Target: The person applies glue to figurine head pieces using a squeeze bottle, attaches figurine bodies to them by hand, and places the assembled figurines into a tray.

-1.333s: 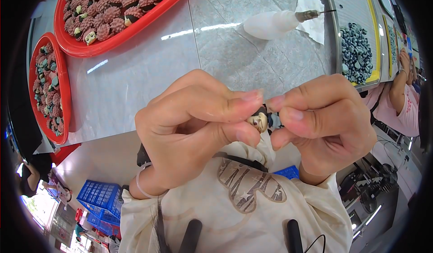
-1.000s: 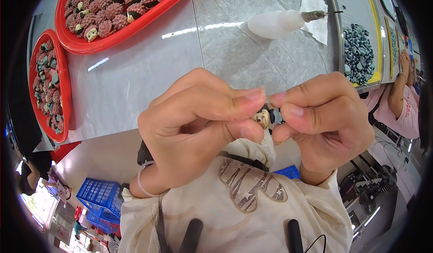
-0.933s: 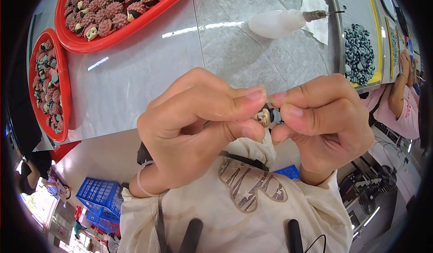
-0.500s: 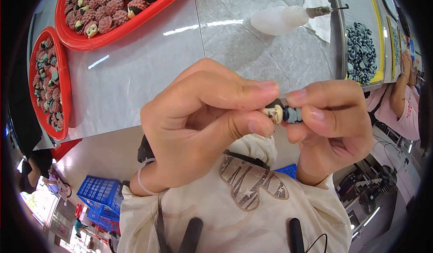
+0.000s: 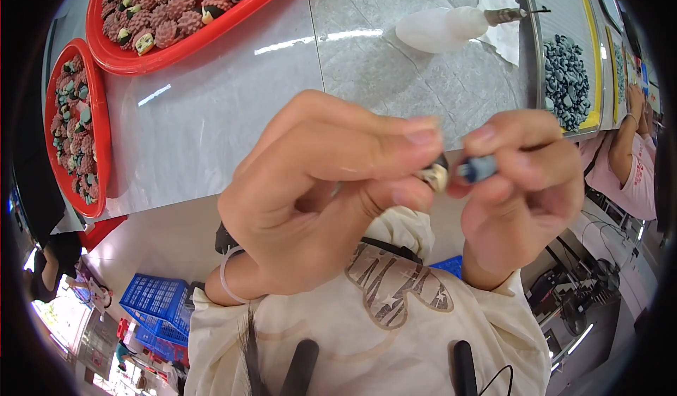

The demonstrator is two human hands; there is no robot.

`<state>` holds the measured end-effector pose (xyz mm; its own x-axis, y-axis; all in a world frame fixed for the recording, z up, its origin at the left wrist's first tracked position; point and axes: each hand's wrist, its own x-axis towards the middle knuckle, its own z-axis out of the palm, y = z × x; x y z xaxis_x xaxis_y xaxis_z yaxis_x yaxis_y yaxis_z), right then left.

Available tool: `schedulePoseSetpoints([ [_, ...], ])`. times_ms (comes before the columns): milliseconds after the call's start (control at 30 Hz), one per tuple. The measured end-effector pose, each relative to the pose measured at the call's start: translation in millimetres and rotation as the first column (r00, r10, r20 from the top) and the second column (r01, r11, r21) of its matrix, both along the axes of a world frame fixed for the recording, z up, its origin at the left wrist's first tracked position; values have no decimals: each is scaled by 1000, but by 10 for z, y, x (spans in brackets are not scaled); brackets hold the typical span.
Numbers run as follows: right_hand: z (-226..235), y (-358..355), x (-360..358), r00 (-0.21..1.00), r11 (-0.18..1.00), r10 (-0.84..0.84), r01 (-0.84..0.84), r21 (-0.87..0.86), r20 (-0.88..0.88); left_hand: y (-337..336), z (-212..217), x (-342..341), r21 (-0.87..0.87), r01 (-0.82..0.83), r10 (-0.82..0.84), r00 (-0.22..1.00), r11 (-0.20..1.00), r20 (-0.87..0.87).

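Note:
My left hand (image 5: 324, 191) pinches a small figurine head (image 5: 436, 177), cream with dark hair, between thumb and forefinger. Facing it, my right hand (image 5: 525, 177) grips a tiny blue-grey figurine body (image 5: 482, 168) with a dark blue end. A narrow gap separates the two pieces. Both hands are raised in front of my chest, near the table's front edge. Motion blurs the right fingers, and fingers cover part of each piece.
On the grey table (image 5: 211, 114) stand a large red tray (image 5: 151, 63) and a smaller red tray (image 5: 106, 149) of figurine pieces. A white squeeze bottle (image 5: 444, 31) lies on tissue (image 5: 509, 47). At right are blue-grey pieces (image 5: 566, 86) in a metal-edged tray and another person's arm (image 5: 624, 138).
The head and body, close together or touching before, are now apart. My right hand has drawn slightly to the right and tilted the body; the left has barely moved.

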<state>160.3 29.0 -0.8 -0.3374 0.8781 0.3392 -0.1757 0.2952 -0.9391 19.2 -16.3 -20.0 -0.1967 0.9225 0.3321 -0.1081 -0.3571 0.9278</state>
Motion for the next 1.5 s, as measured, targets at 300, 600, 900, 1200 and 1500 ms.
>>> schedulePoseSetpoints([
  [300,25,39,-25,996,995,41,-48,-87,-82,-49,10,-7,-146,64,-22,962,987,271],
  [600,-54,-11,-84,996,998,43,-46,-36,-82,-57,41,16,-189,61,0,951,980,308],
  [900,70,-27,-48,979,981,-49,11,194,195,-73,75,-24,-174,74,-35,975,982,219],
  [1200,58,48,-32,960,945,-9,-83,318,279,-77,87,-77,-160,35,-32,999,987,22],
  [1500,54,-24,-34,963,981,-18,-36,192,269,-83,106,-5,-326,137,-3,925,935,379],
])
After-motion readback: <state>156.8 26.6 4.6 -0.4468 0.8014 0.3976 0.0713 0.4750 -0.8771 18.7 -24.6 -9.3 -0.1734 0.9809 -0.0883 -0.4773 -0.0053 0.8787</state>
